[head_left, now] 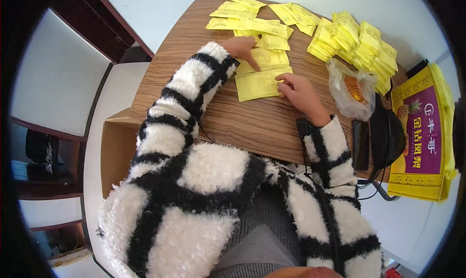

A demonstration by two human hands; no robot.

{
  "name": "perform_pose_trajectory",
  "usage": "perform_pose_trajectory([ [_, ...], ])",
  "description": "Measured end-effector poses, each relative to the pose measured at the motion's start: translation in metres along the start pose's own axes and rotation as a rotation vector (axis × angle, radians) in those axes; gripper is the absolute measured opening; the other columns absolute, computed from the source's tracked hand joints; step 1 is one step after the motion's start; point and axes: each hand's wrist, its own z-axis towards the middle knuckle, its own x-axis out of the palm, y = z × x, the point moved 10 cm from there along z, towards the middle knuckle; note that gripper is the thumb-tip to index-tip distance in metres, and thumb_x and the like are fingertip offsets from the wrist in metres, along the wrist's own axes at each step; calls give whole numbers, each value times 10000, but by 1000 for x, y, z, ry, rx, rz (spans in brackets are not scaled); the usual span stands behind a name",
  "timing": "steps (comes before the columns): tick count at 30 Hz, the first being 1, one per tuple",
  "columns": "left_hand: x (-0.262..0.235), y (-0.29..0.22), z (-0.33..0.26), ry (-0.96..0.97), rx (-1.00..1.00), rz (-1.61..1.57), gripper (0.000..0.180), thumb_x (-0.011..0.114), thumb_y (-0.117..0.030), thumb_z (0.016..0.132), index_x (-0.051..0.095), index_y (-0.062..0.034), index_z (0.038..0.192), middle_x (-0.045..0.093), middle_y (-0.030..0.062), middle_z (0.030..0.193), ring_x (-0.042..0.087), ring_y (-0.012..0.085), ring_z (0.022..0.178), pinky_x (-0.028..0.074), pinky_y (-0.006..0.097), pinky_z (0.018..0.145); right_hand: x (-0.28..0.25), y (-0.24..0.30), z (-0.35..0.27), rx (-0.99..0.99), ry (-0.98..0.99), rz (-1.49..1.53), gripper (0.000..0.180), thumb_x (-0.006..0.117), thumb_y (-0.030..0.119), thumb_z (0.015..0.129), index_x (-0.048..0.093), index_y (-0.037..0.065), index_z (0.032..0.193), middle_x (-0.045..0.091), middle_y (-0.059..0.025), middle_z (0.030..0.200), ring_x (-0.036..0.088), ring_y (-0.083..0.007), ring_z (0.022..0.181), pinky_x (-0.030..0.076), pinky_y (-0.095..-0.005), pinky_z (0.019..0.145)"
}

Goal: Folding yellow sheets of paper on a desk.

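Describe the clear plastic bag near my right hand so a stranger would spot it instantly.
On the brown table, look toward the right side, where a big heap of yellow packets lies. Just below that heap in the picture, to the right of your right hand, is the bag. Unlike its neighbours, it is see-through, with something orange showing inside.

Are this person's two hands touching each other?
Apart. In the head view, a yellow packet shows in the gap between the left hand and right hand.
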Motion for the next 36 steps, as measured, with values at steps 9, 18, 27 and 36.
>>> perform_pose_trajectory([
  [9, 8, 32, -26, -112, -24, -242, 469, 812, -352, 722, 687, -16, 1025, 698, 115, 871, 648, 204, 750, 507, 312, 685, -2, -16, 4, 3, -31, -55, 226, 582, 98, 906, 628, -22, 1093, 673, -86, 790, 642, -136, 635, 508, -262, 598],
  [18, -13, 48, -75, -249, 54, -761, 296, 720, -183, 853, 641, 0, 1072, 681, 38, 943, 615, 97, 852, 483, 240, 760, -13, -24, 9, 82, -131, 8, 206, 580, 105, 906, 642, -4, 1070, 673, -84, 792, 608, -120, 602, 492, -251, 585],
  [27, -12, 52, -83, -324, 41, -849, 271, 674, -172, 901, 611, -6, 1106, 655, -3, 966, 577, 52, 845, 462, 210, 767, -50, -30, 7, -14, -435, -252, 215, 641, 124, 878, 639, 17, 1065, 652, -60, 841, 599, -126, 729, 491, -271, 644],
  [36, 9, 54, -75, -206, 72, -867, 265, 649, -148, 916, 596, -11, 1136, 648, 4, 1011, 576, 67, 882, 456, 216, 815, -34, -46, 7, 81, -247, -317, 392, 730, 93, 774, 600, 32, 1139, 611, -57, 784, 571, -145, 697, 470, -283, 626],
])
